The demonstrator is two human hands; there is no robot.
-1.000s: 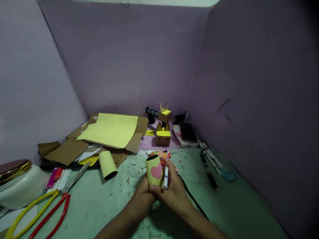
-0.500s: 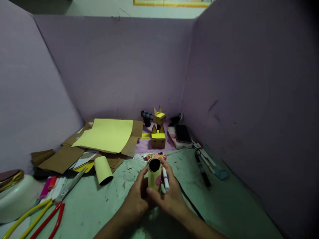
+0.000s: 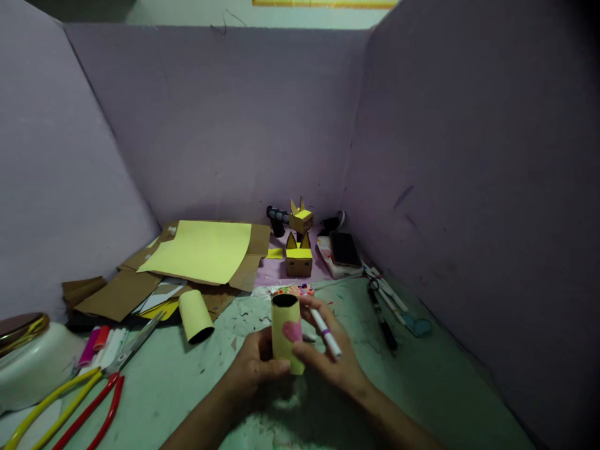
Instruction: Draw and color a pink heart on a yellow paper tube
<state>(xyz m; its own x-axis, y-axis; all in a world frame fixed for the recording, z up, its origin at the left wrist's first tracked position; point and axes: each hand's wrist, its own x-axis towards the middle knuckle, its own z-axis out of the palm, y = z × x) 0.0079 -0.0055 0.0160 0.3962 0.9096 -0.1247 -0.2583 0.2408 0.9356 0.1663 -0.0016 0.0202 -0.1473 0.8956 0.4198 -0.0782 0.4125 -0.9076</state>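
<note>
Upright in front of me is a pale yellow paper-covered tube [image 3: 280, 347], its dark open end facing up. My left hand [image 3: 250, 369] is closed around its left side, the thumb across the front. On the tube's front right shows a pink heart-like patch [image 3: 290, 330]. My right hand [image 3: 341, 365] is closed on a white marker [image 3: 327, 335] with a purple band, which slants across the fingers. That hand's thumb lies by the pink patch at the tube's right edge. Its other fingertips are partly hidden behind the tube.
A second yellow tube [image 3: 195, 317] lies left, near yellow paper [image 3: 201, 250] on cardboard. Scissors [image 3: 122, 362] and markers [image 3: 98, 344] are at lower left. Small eared cardboard boxes [image 3: 299, 267] stand behind, beside a phone [image 3: 344, 249]. A black pen [image 3: 382, 319] lies right.
The tube has turned so that more of the pink patch faces me. My right hand has shifted right, with the marker now slanting outward. My left thumb has come across the tube's front.
</note>
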